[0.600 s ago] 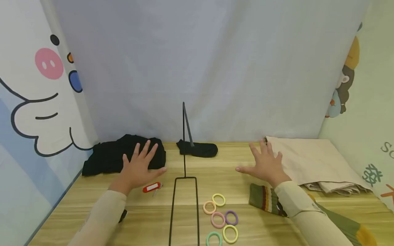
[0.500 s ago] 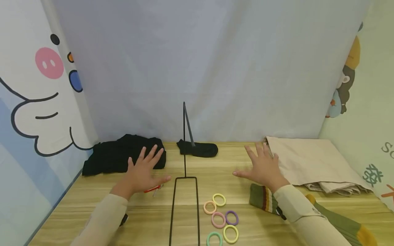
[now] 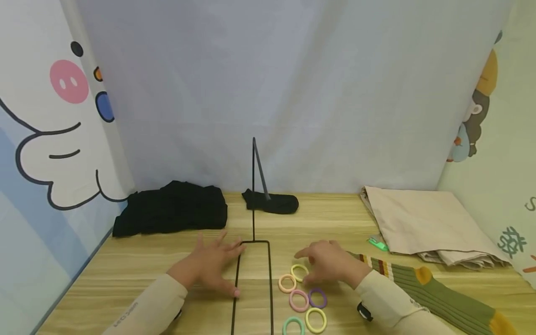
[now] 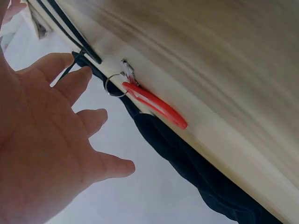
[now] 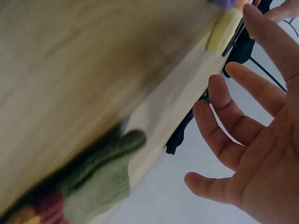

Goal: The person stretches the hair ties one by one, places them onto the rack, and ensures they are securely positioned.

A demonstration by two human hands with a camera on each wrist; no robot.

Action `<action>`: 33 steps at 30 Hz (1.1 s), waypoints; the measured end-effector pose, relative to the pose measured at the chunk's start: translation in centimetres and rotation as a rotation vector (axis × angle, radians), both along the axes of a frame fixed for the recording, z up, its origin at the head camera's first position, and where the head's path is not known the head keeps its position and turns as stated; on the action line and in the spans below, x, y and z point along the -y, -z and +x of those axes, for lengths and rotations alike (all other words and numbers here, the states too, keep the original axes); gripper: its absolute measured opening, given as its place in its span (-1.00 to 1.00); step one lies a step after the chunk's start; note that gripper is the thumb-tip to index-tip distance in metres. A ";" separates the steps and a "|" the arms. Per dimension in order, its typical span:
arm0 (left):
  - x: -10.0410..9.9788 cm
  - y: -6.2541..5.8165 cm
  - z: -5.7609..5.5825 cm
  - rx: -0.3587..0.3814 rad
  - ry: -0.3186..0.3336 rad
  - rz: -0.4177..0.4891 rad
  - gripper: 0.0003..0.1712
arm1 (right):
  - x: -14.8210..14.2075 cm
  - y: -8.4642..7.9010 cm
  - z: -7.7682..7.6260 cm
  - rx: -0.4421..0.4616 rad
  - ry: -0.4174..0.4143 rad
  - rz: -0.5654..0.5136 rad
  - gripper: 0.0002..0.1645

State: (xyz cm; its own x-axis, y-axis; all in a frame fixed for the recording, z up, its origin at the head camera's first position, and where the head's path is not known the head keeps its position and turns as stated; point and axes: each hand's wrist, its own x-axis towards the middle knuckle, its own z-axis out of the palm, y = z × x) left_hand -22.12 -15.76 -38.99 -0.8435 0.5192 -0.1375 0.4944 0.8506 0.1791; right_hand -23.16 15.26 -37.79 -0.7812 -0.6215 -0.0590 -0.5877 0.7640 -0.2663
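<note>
My left hand is low over the table with fingers spread, overlapping the left rail of a black wire stand. Beyond its fingers in the left wrist view lies a key with a red tag, which the hand hides in the head view. To the right, my right hand holds nothing, its fingers loosely bent. Its thumb and index finger are beside a yellow ring at the back of a cluster of coloured rings. An orange ring, a pink ring and a purple ring lie nearby.
Black folded cloth and a black sock lie along the back. A beige folded cloth is at the back right, a small green object beside it. A green striped sock stretches across the right front.
Both hands have come down and inward, the right one to the rings, the left one to the stand's base. The small green object has come into sight; the red tag is now covered.
</note>
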 end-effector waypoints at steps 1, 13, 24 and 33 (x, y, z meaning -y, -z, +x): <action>-0.1 0.0 0.1 0.014 -0.005 -0.005 0.25 | 0.2 0.1 0.1 0.000 -0.012 0.007 -0.35; -0.3 -0.1 0.7 0.065 -0.031 -0.024 0.34 | 0.7 0.7 0.3 0.032 -0.048 -0.013 -0.65; -0.1 -0.2 0.5 0.078 -0.031 -0.044 0.26 | 1.9 -3.3 2.7 -0.321 -0.063 -0.282 -0.61; -0.5 -0.3 0.4 0.046 -0.023 -0.060 0.27 | 5.3 -9.9 7.2 -1.020 -0.242 -0.766 -0.57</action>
